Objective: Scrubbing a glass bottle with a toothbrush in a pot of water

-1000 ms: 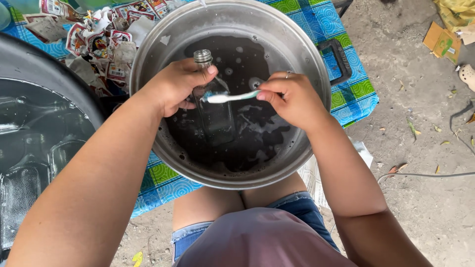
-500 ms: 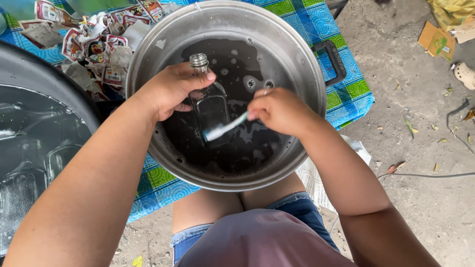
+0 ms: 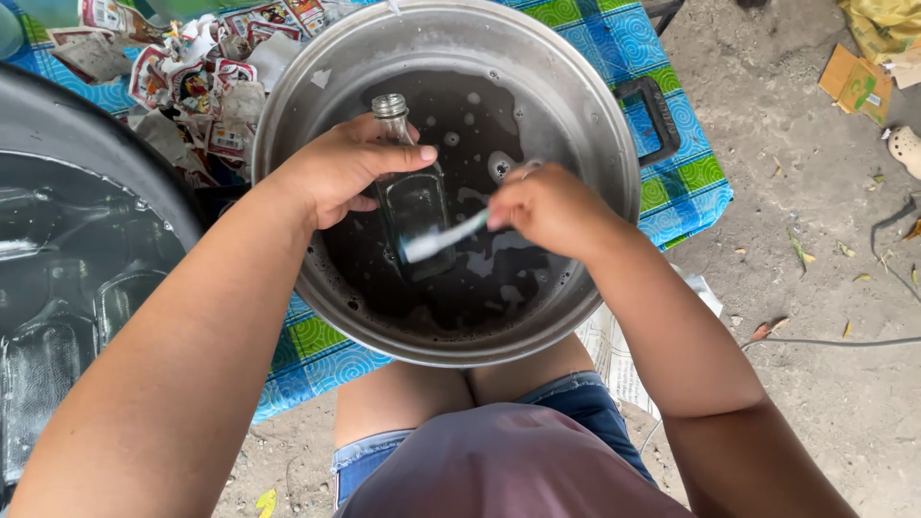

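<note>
My left hand [image 3: 338, 171] grips a small clear glass bottle [image 3: 411, 197] by its upper part, holding it over dark soapy water inside a large metal pot [image 3: 595, 125]. The bottle's threaded neck points away from me. My right hand [image 3: 549, 206] holds a white toothbrush [image 3: 443, 238], whose head lies against the bottle's lower side. Both hands are inside the pot's rim, close together.
A dark basin [image 3: 86, 249] at the left holds water with several submerged clear bottles. A heap of torn paper labels [image 3: 192, 77] lies behind it on a blue-green patterned cloth [image 3: 691, 182]. Bare concrete ground with cardboard scraps [image 3: 854, 82] lies to the right.
The toothbrush has swung from lying level to slanting down onto the bottle's lower part. My right hand moved slightly down and left; the bottle now shows more of its body.
</note>
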